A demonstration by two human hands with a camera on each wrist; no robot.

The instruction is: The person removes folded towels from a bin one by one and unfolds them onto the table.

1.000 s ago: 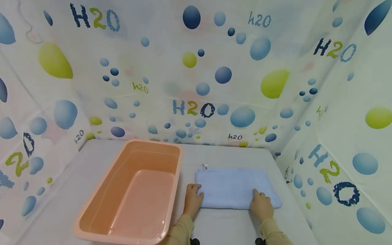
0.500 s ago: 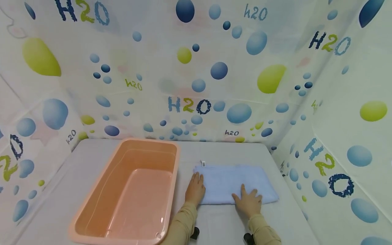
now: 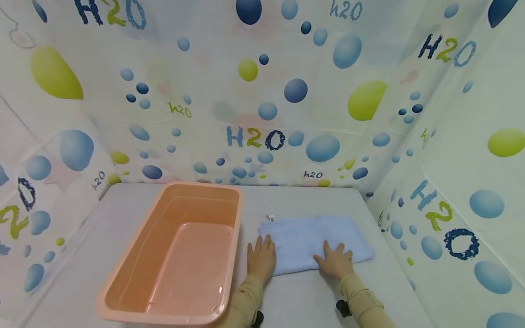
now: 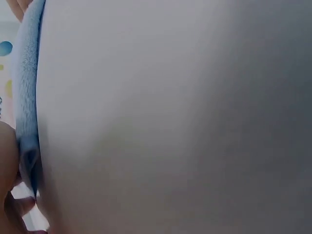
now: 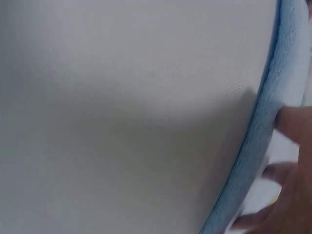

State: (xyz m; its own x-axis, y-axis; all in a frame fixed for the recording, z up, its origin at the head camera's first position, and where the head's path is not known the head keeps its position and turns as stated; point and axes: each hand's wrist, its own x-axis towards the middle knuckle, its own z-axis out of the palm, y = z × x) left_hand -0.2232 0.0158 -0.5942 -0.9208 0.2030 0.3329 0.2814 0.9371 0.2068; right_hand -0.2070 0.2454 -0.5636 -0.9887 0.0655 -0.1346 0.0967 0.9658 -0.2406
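Note:
A folded light-blue towel (image 3: 303,246) with a fuzzy pile lies flat on the table, a small white tag (image 3: 270,218) sticking out at its far left corner. My left hand (image 3: 261,260) rests at the towel's near left corner, its fingers stretched forward. On the towel's near edge, right of the middle, my right hand (image 3: 335,262) presses with spread fingers. In the right wrist view the thick folded edge of the towel (image 5: 248,146) runs beside the right fingers (image 5: 292,122). The left wrist view shows the towel's edge (image 4: 28,83) along the far left, next to the left hand.
A large peach plastic basin (image 3: 238,218) stands on the table left of the towel, close to my left forearm. White table cloth (image 3: 299,300) spreads around both. A curtain (image 3: 221,82) printed with blue and green bubbles encloses the back and sides.
My right hand has moved left along the towel's near edge and spread its fingers. My left hand has straightened its fingers. The towel has turned slightly, and its top shows a new wrinkle.

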